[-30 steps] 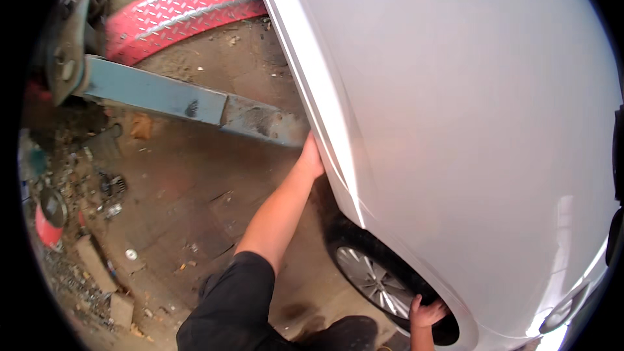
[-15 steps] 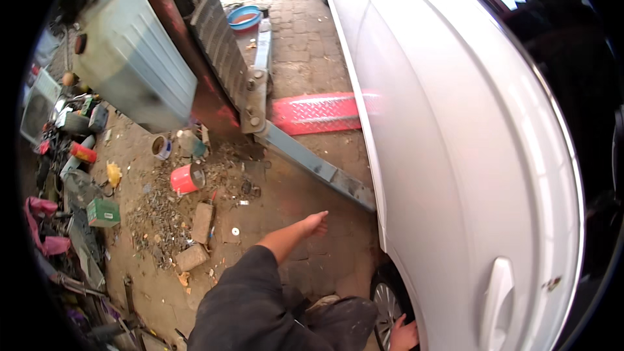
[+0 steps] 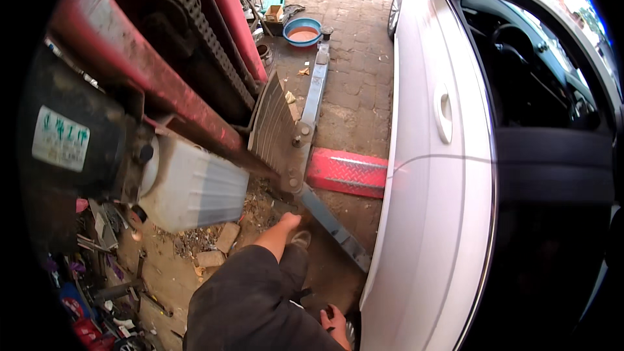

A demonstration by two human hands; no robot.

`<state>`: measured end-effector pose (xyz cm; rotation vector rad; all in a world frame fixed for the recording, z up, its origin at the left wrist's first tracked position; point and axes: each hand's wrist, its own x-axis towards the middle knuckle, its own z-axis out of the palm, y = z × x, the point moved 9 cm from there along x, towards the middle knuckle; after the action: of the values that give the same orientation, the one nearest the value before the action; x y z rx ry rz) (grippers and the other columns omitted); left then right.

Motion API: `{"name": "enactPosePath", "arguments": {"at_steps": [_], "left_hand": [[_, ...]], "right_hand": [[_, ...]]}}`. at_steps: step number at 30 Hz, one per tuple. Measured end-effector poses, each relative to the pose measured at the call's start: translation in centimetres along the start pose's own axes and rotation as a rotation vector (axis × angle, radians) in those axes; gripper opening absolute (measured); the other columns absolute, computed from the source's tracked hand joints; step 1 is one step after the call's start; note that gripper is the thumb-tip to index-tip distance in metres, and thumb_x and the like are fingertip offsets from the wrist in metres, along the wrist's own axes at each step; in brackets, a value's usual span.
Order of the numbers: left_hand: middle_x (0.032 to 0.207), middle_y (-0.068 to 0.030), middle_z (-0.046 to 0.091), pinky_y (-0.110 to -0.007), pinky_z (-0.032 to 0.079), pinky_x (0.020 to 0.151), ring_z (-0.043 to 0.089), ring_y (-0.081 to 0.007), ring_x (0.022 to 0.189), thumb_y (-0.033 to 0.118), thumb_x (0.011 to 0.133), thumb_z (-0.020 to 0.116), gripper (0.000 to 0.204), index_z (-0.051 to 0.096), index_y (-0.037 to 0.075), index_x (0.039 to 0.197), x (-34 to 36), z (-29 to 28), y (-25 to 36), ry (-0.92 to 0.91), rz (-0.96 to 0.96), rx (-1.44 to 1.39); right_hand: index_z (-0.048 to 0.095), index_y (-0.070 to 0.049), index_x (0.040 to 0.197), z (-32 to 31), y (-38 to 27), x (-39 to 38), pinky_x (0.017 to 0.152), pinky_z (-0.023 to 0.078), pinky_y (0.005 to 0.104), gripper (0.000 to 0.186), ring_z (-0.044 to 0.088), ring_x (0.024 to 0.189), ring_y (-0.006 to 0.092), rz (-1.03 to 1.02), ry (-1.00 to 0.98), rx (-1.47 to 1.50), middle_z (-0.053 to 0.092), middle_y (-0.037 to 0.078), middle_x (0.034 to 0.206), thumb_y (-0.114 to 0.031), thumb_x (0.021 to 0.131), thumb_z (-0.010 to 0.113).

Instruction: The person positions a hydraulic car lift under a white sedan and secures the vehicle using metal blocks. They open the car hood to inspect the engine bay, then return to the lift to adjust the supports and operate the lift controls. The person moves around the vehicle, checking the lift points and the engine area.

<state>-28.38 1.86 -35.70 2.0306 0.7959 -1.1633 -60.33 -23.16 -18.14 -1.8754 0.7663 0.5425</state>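
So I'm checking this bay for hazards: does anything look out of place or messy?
Yes. Rubble and broken bricks litter the floor beside the lift post's white tank, with tools and scrap heaped at the left. The white car shows no damage.

Left hand had open floor ahead; lift arm and white car blocked rightward.

White car, red chequered ramp
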Motion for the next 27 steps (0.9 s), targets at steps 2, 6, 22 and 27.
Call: {"name": "enactPosePath", "arguments": {"at_steps": [2, 6, 22, 27], "left_hand": [[0.103, -0.0236, 0.066, -0.041, 0.052, 0.079, 0.067, -0.0318, 0.086, 0.034, 0.083, 0.058, 0.047, 0.063, -0.006, 0.108, -0.1, -2.3, 8.1, -0.038, 0.036, -0.090], [0.093, -0.0202, 0.068, -0.039, 0.053, 0.071, 0.067, -0.0303, 0.078, 0.033, 0.084, 0.059, 0.045, 0.063, -0.004, 0.109, 5.0, -4.6, 18.5, 0.081, 0.318, -0.097], [0.093, -0.0201, 0.069, -0.038, 0.052, 0.075, 0.068, -0.0291, 0.078, 0.033, 0.084, 0.061, 0.041, 0.067, -0.003, 0.103, 1.9, -35.8, 43.7, 0.236, 0.284, -0.008], [0.081, -0.0132, 0.068, -0.038, 0.052, 0.061, 0.067, -0.0221, 0.071, 0.032, 0.087, 0.059, 0.039, 0.065, -0.002, 0.103, -0.5, -42.7, 46.8, 0.177, 0.058, -0.159]], "right_hand": [[0.058, 0.001, 0.119, -4.2, -9.9, 5.4, 0.092, 0.049, 0.0348, 0.042, 0.065, 0.104, 0.0284, -0.113, 0.078, -0.055, 0.066, 0.019, 0.110, -0.024, 0.086, 0.066], [0.055, 0.002, 0.120, -11.3, -24.6, 14.4, 0.090, 0.049, 0.0318, 0.034, 0.064, 0.101, 0.0207, -0.220, 0.077, 0.305, 0.065, 0.015, 0.111, -0.011, 0.090, 0.061], [0.054, 0.004, 0.121, -17.4, -66.3, 52.8, 0.089, 0.048, 0.0298, 0.040, 0.062, 0.099, 0.0185, -0.299, -0.219, 0.285, 0.064, 0.014, 0.111, -0.024, 0.093, 0.060], [0.054, 0.004, 0.123, -13.6, -80.9, 62.3, 0.091, 0.047, 0.0317, 0.043, 0.062, 0.103, 0.0213, -0.377, -0.382, 0.155, 0.064, 0.016, 0.114, -0.026, 0.093, 0.060]]}}
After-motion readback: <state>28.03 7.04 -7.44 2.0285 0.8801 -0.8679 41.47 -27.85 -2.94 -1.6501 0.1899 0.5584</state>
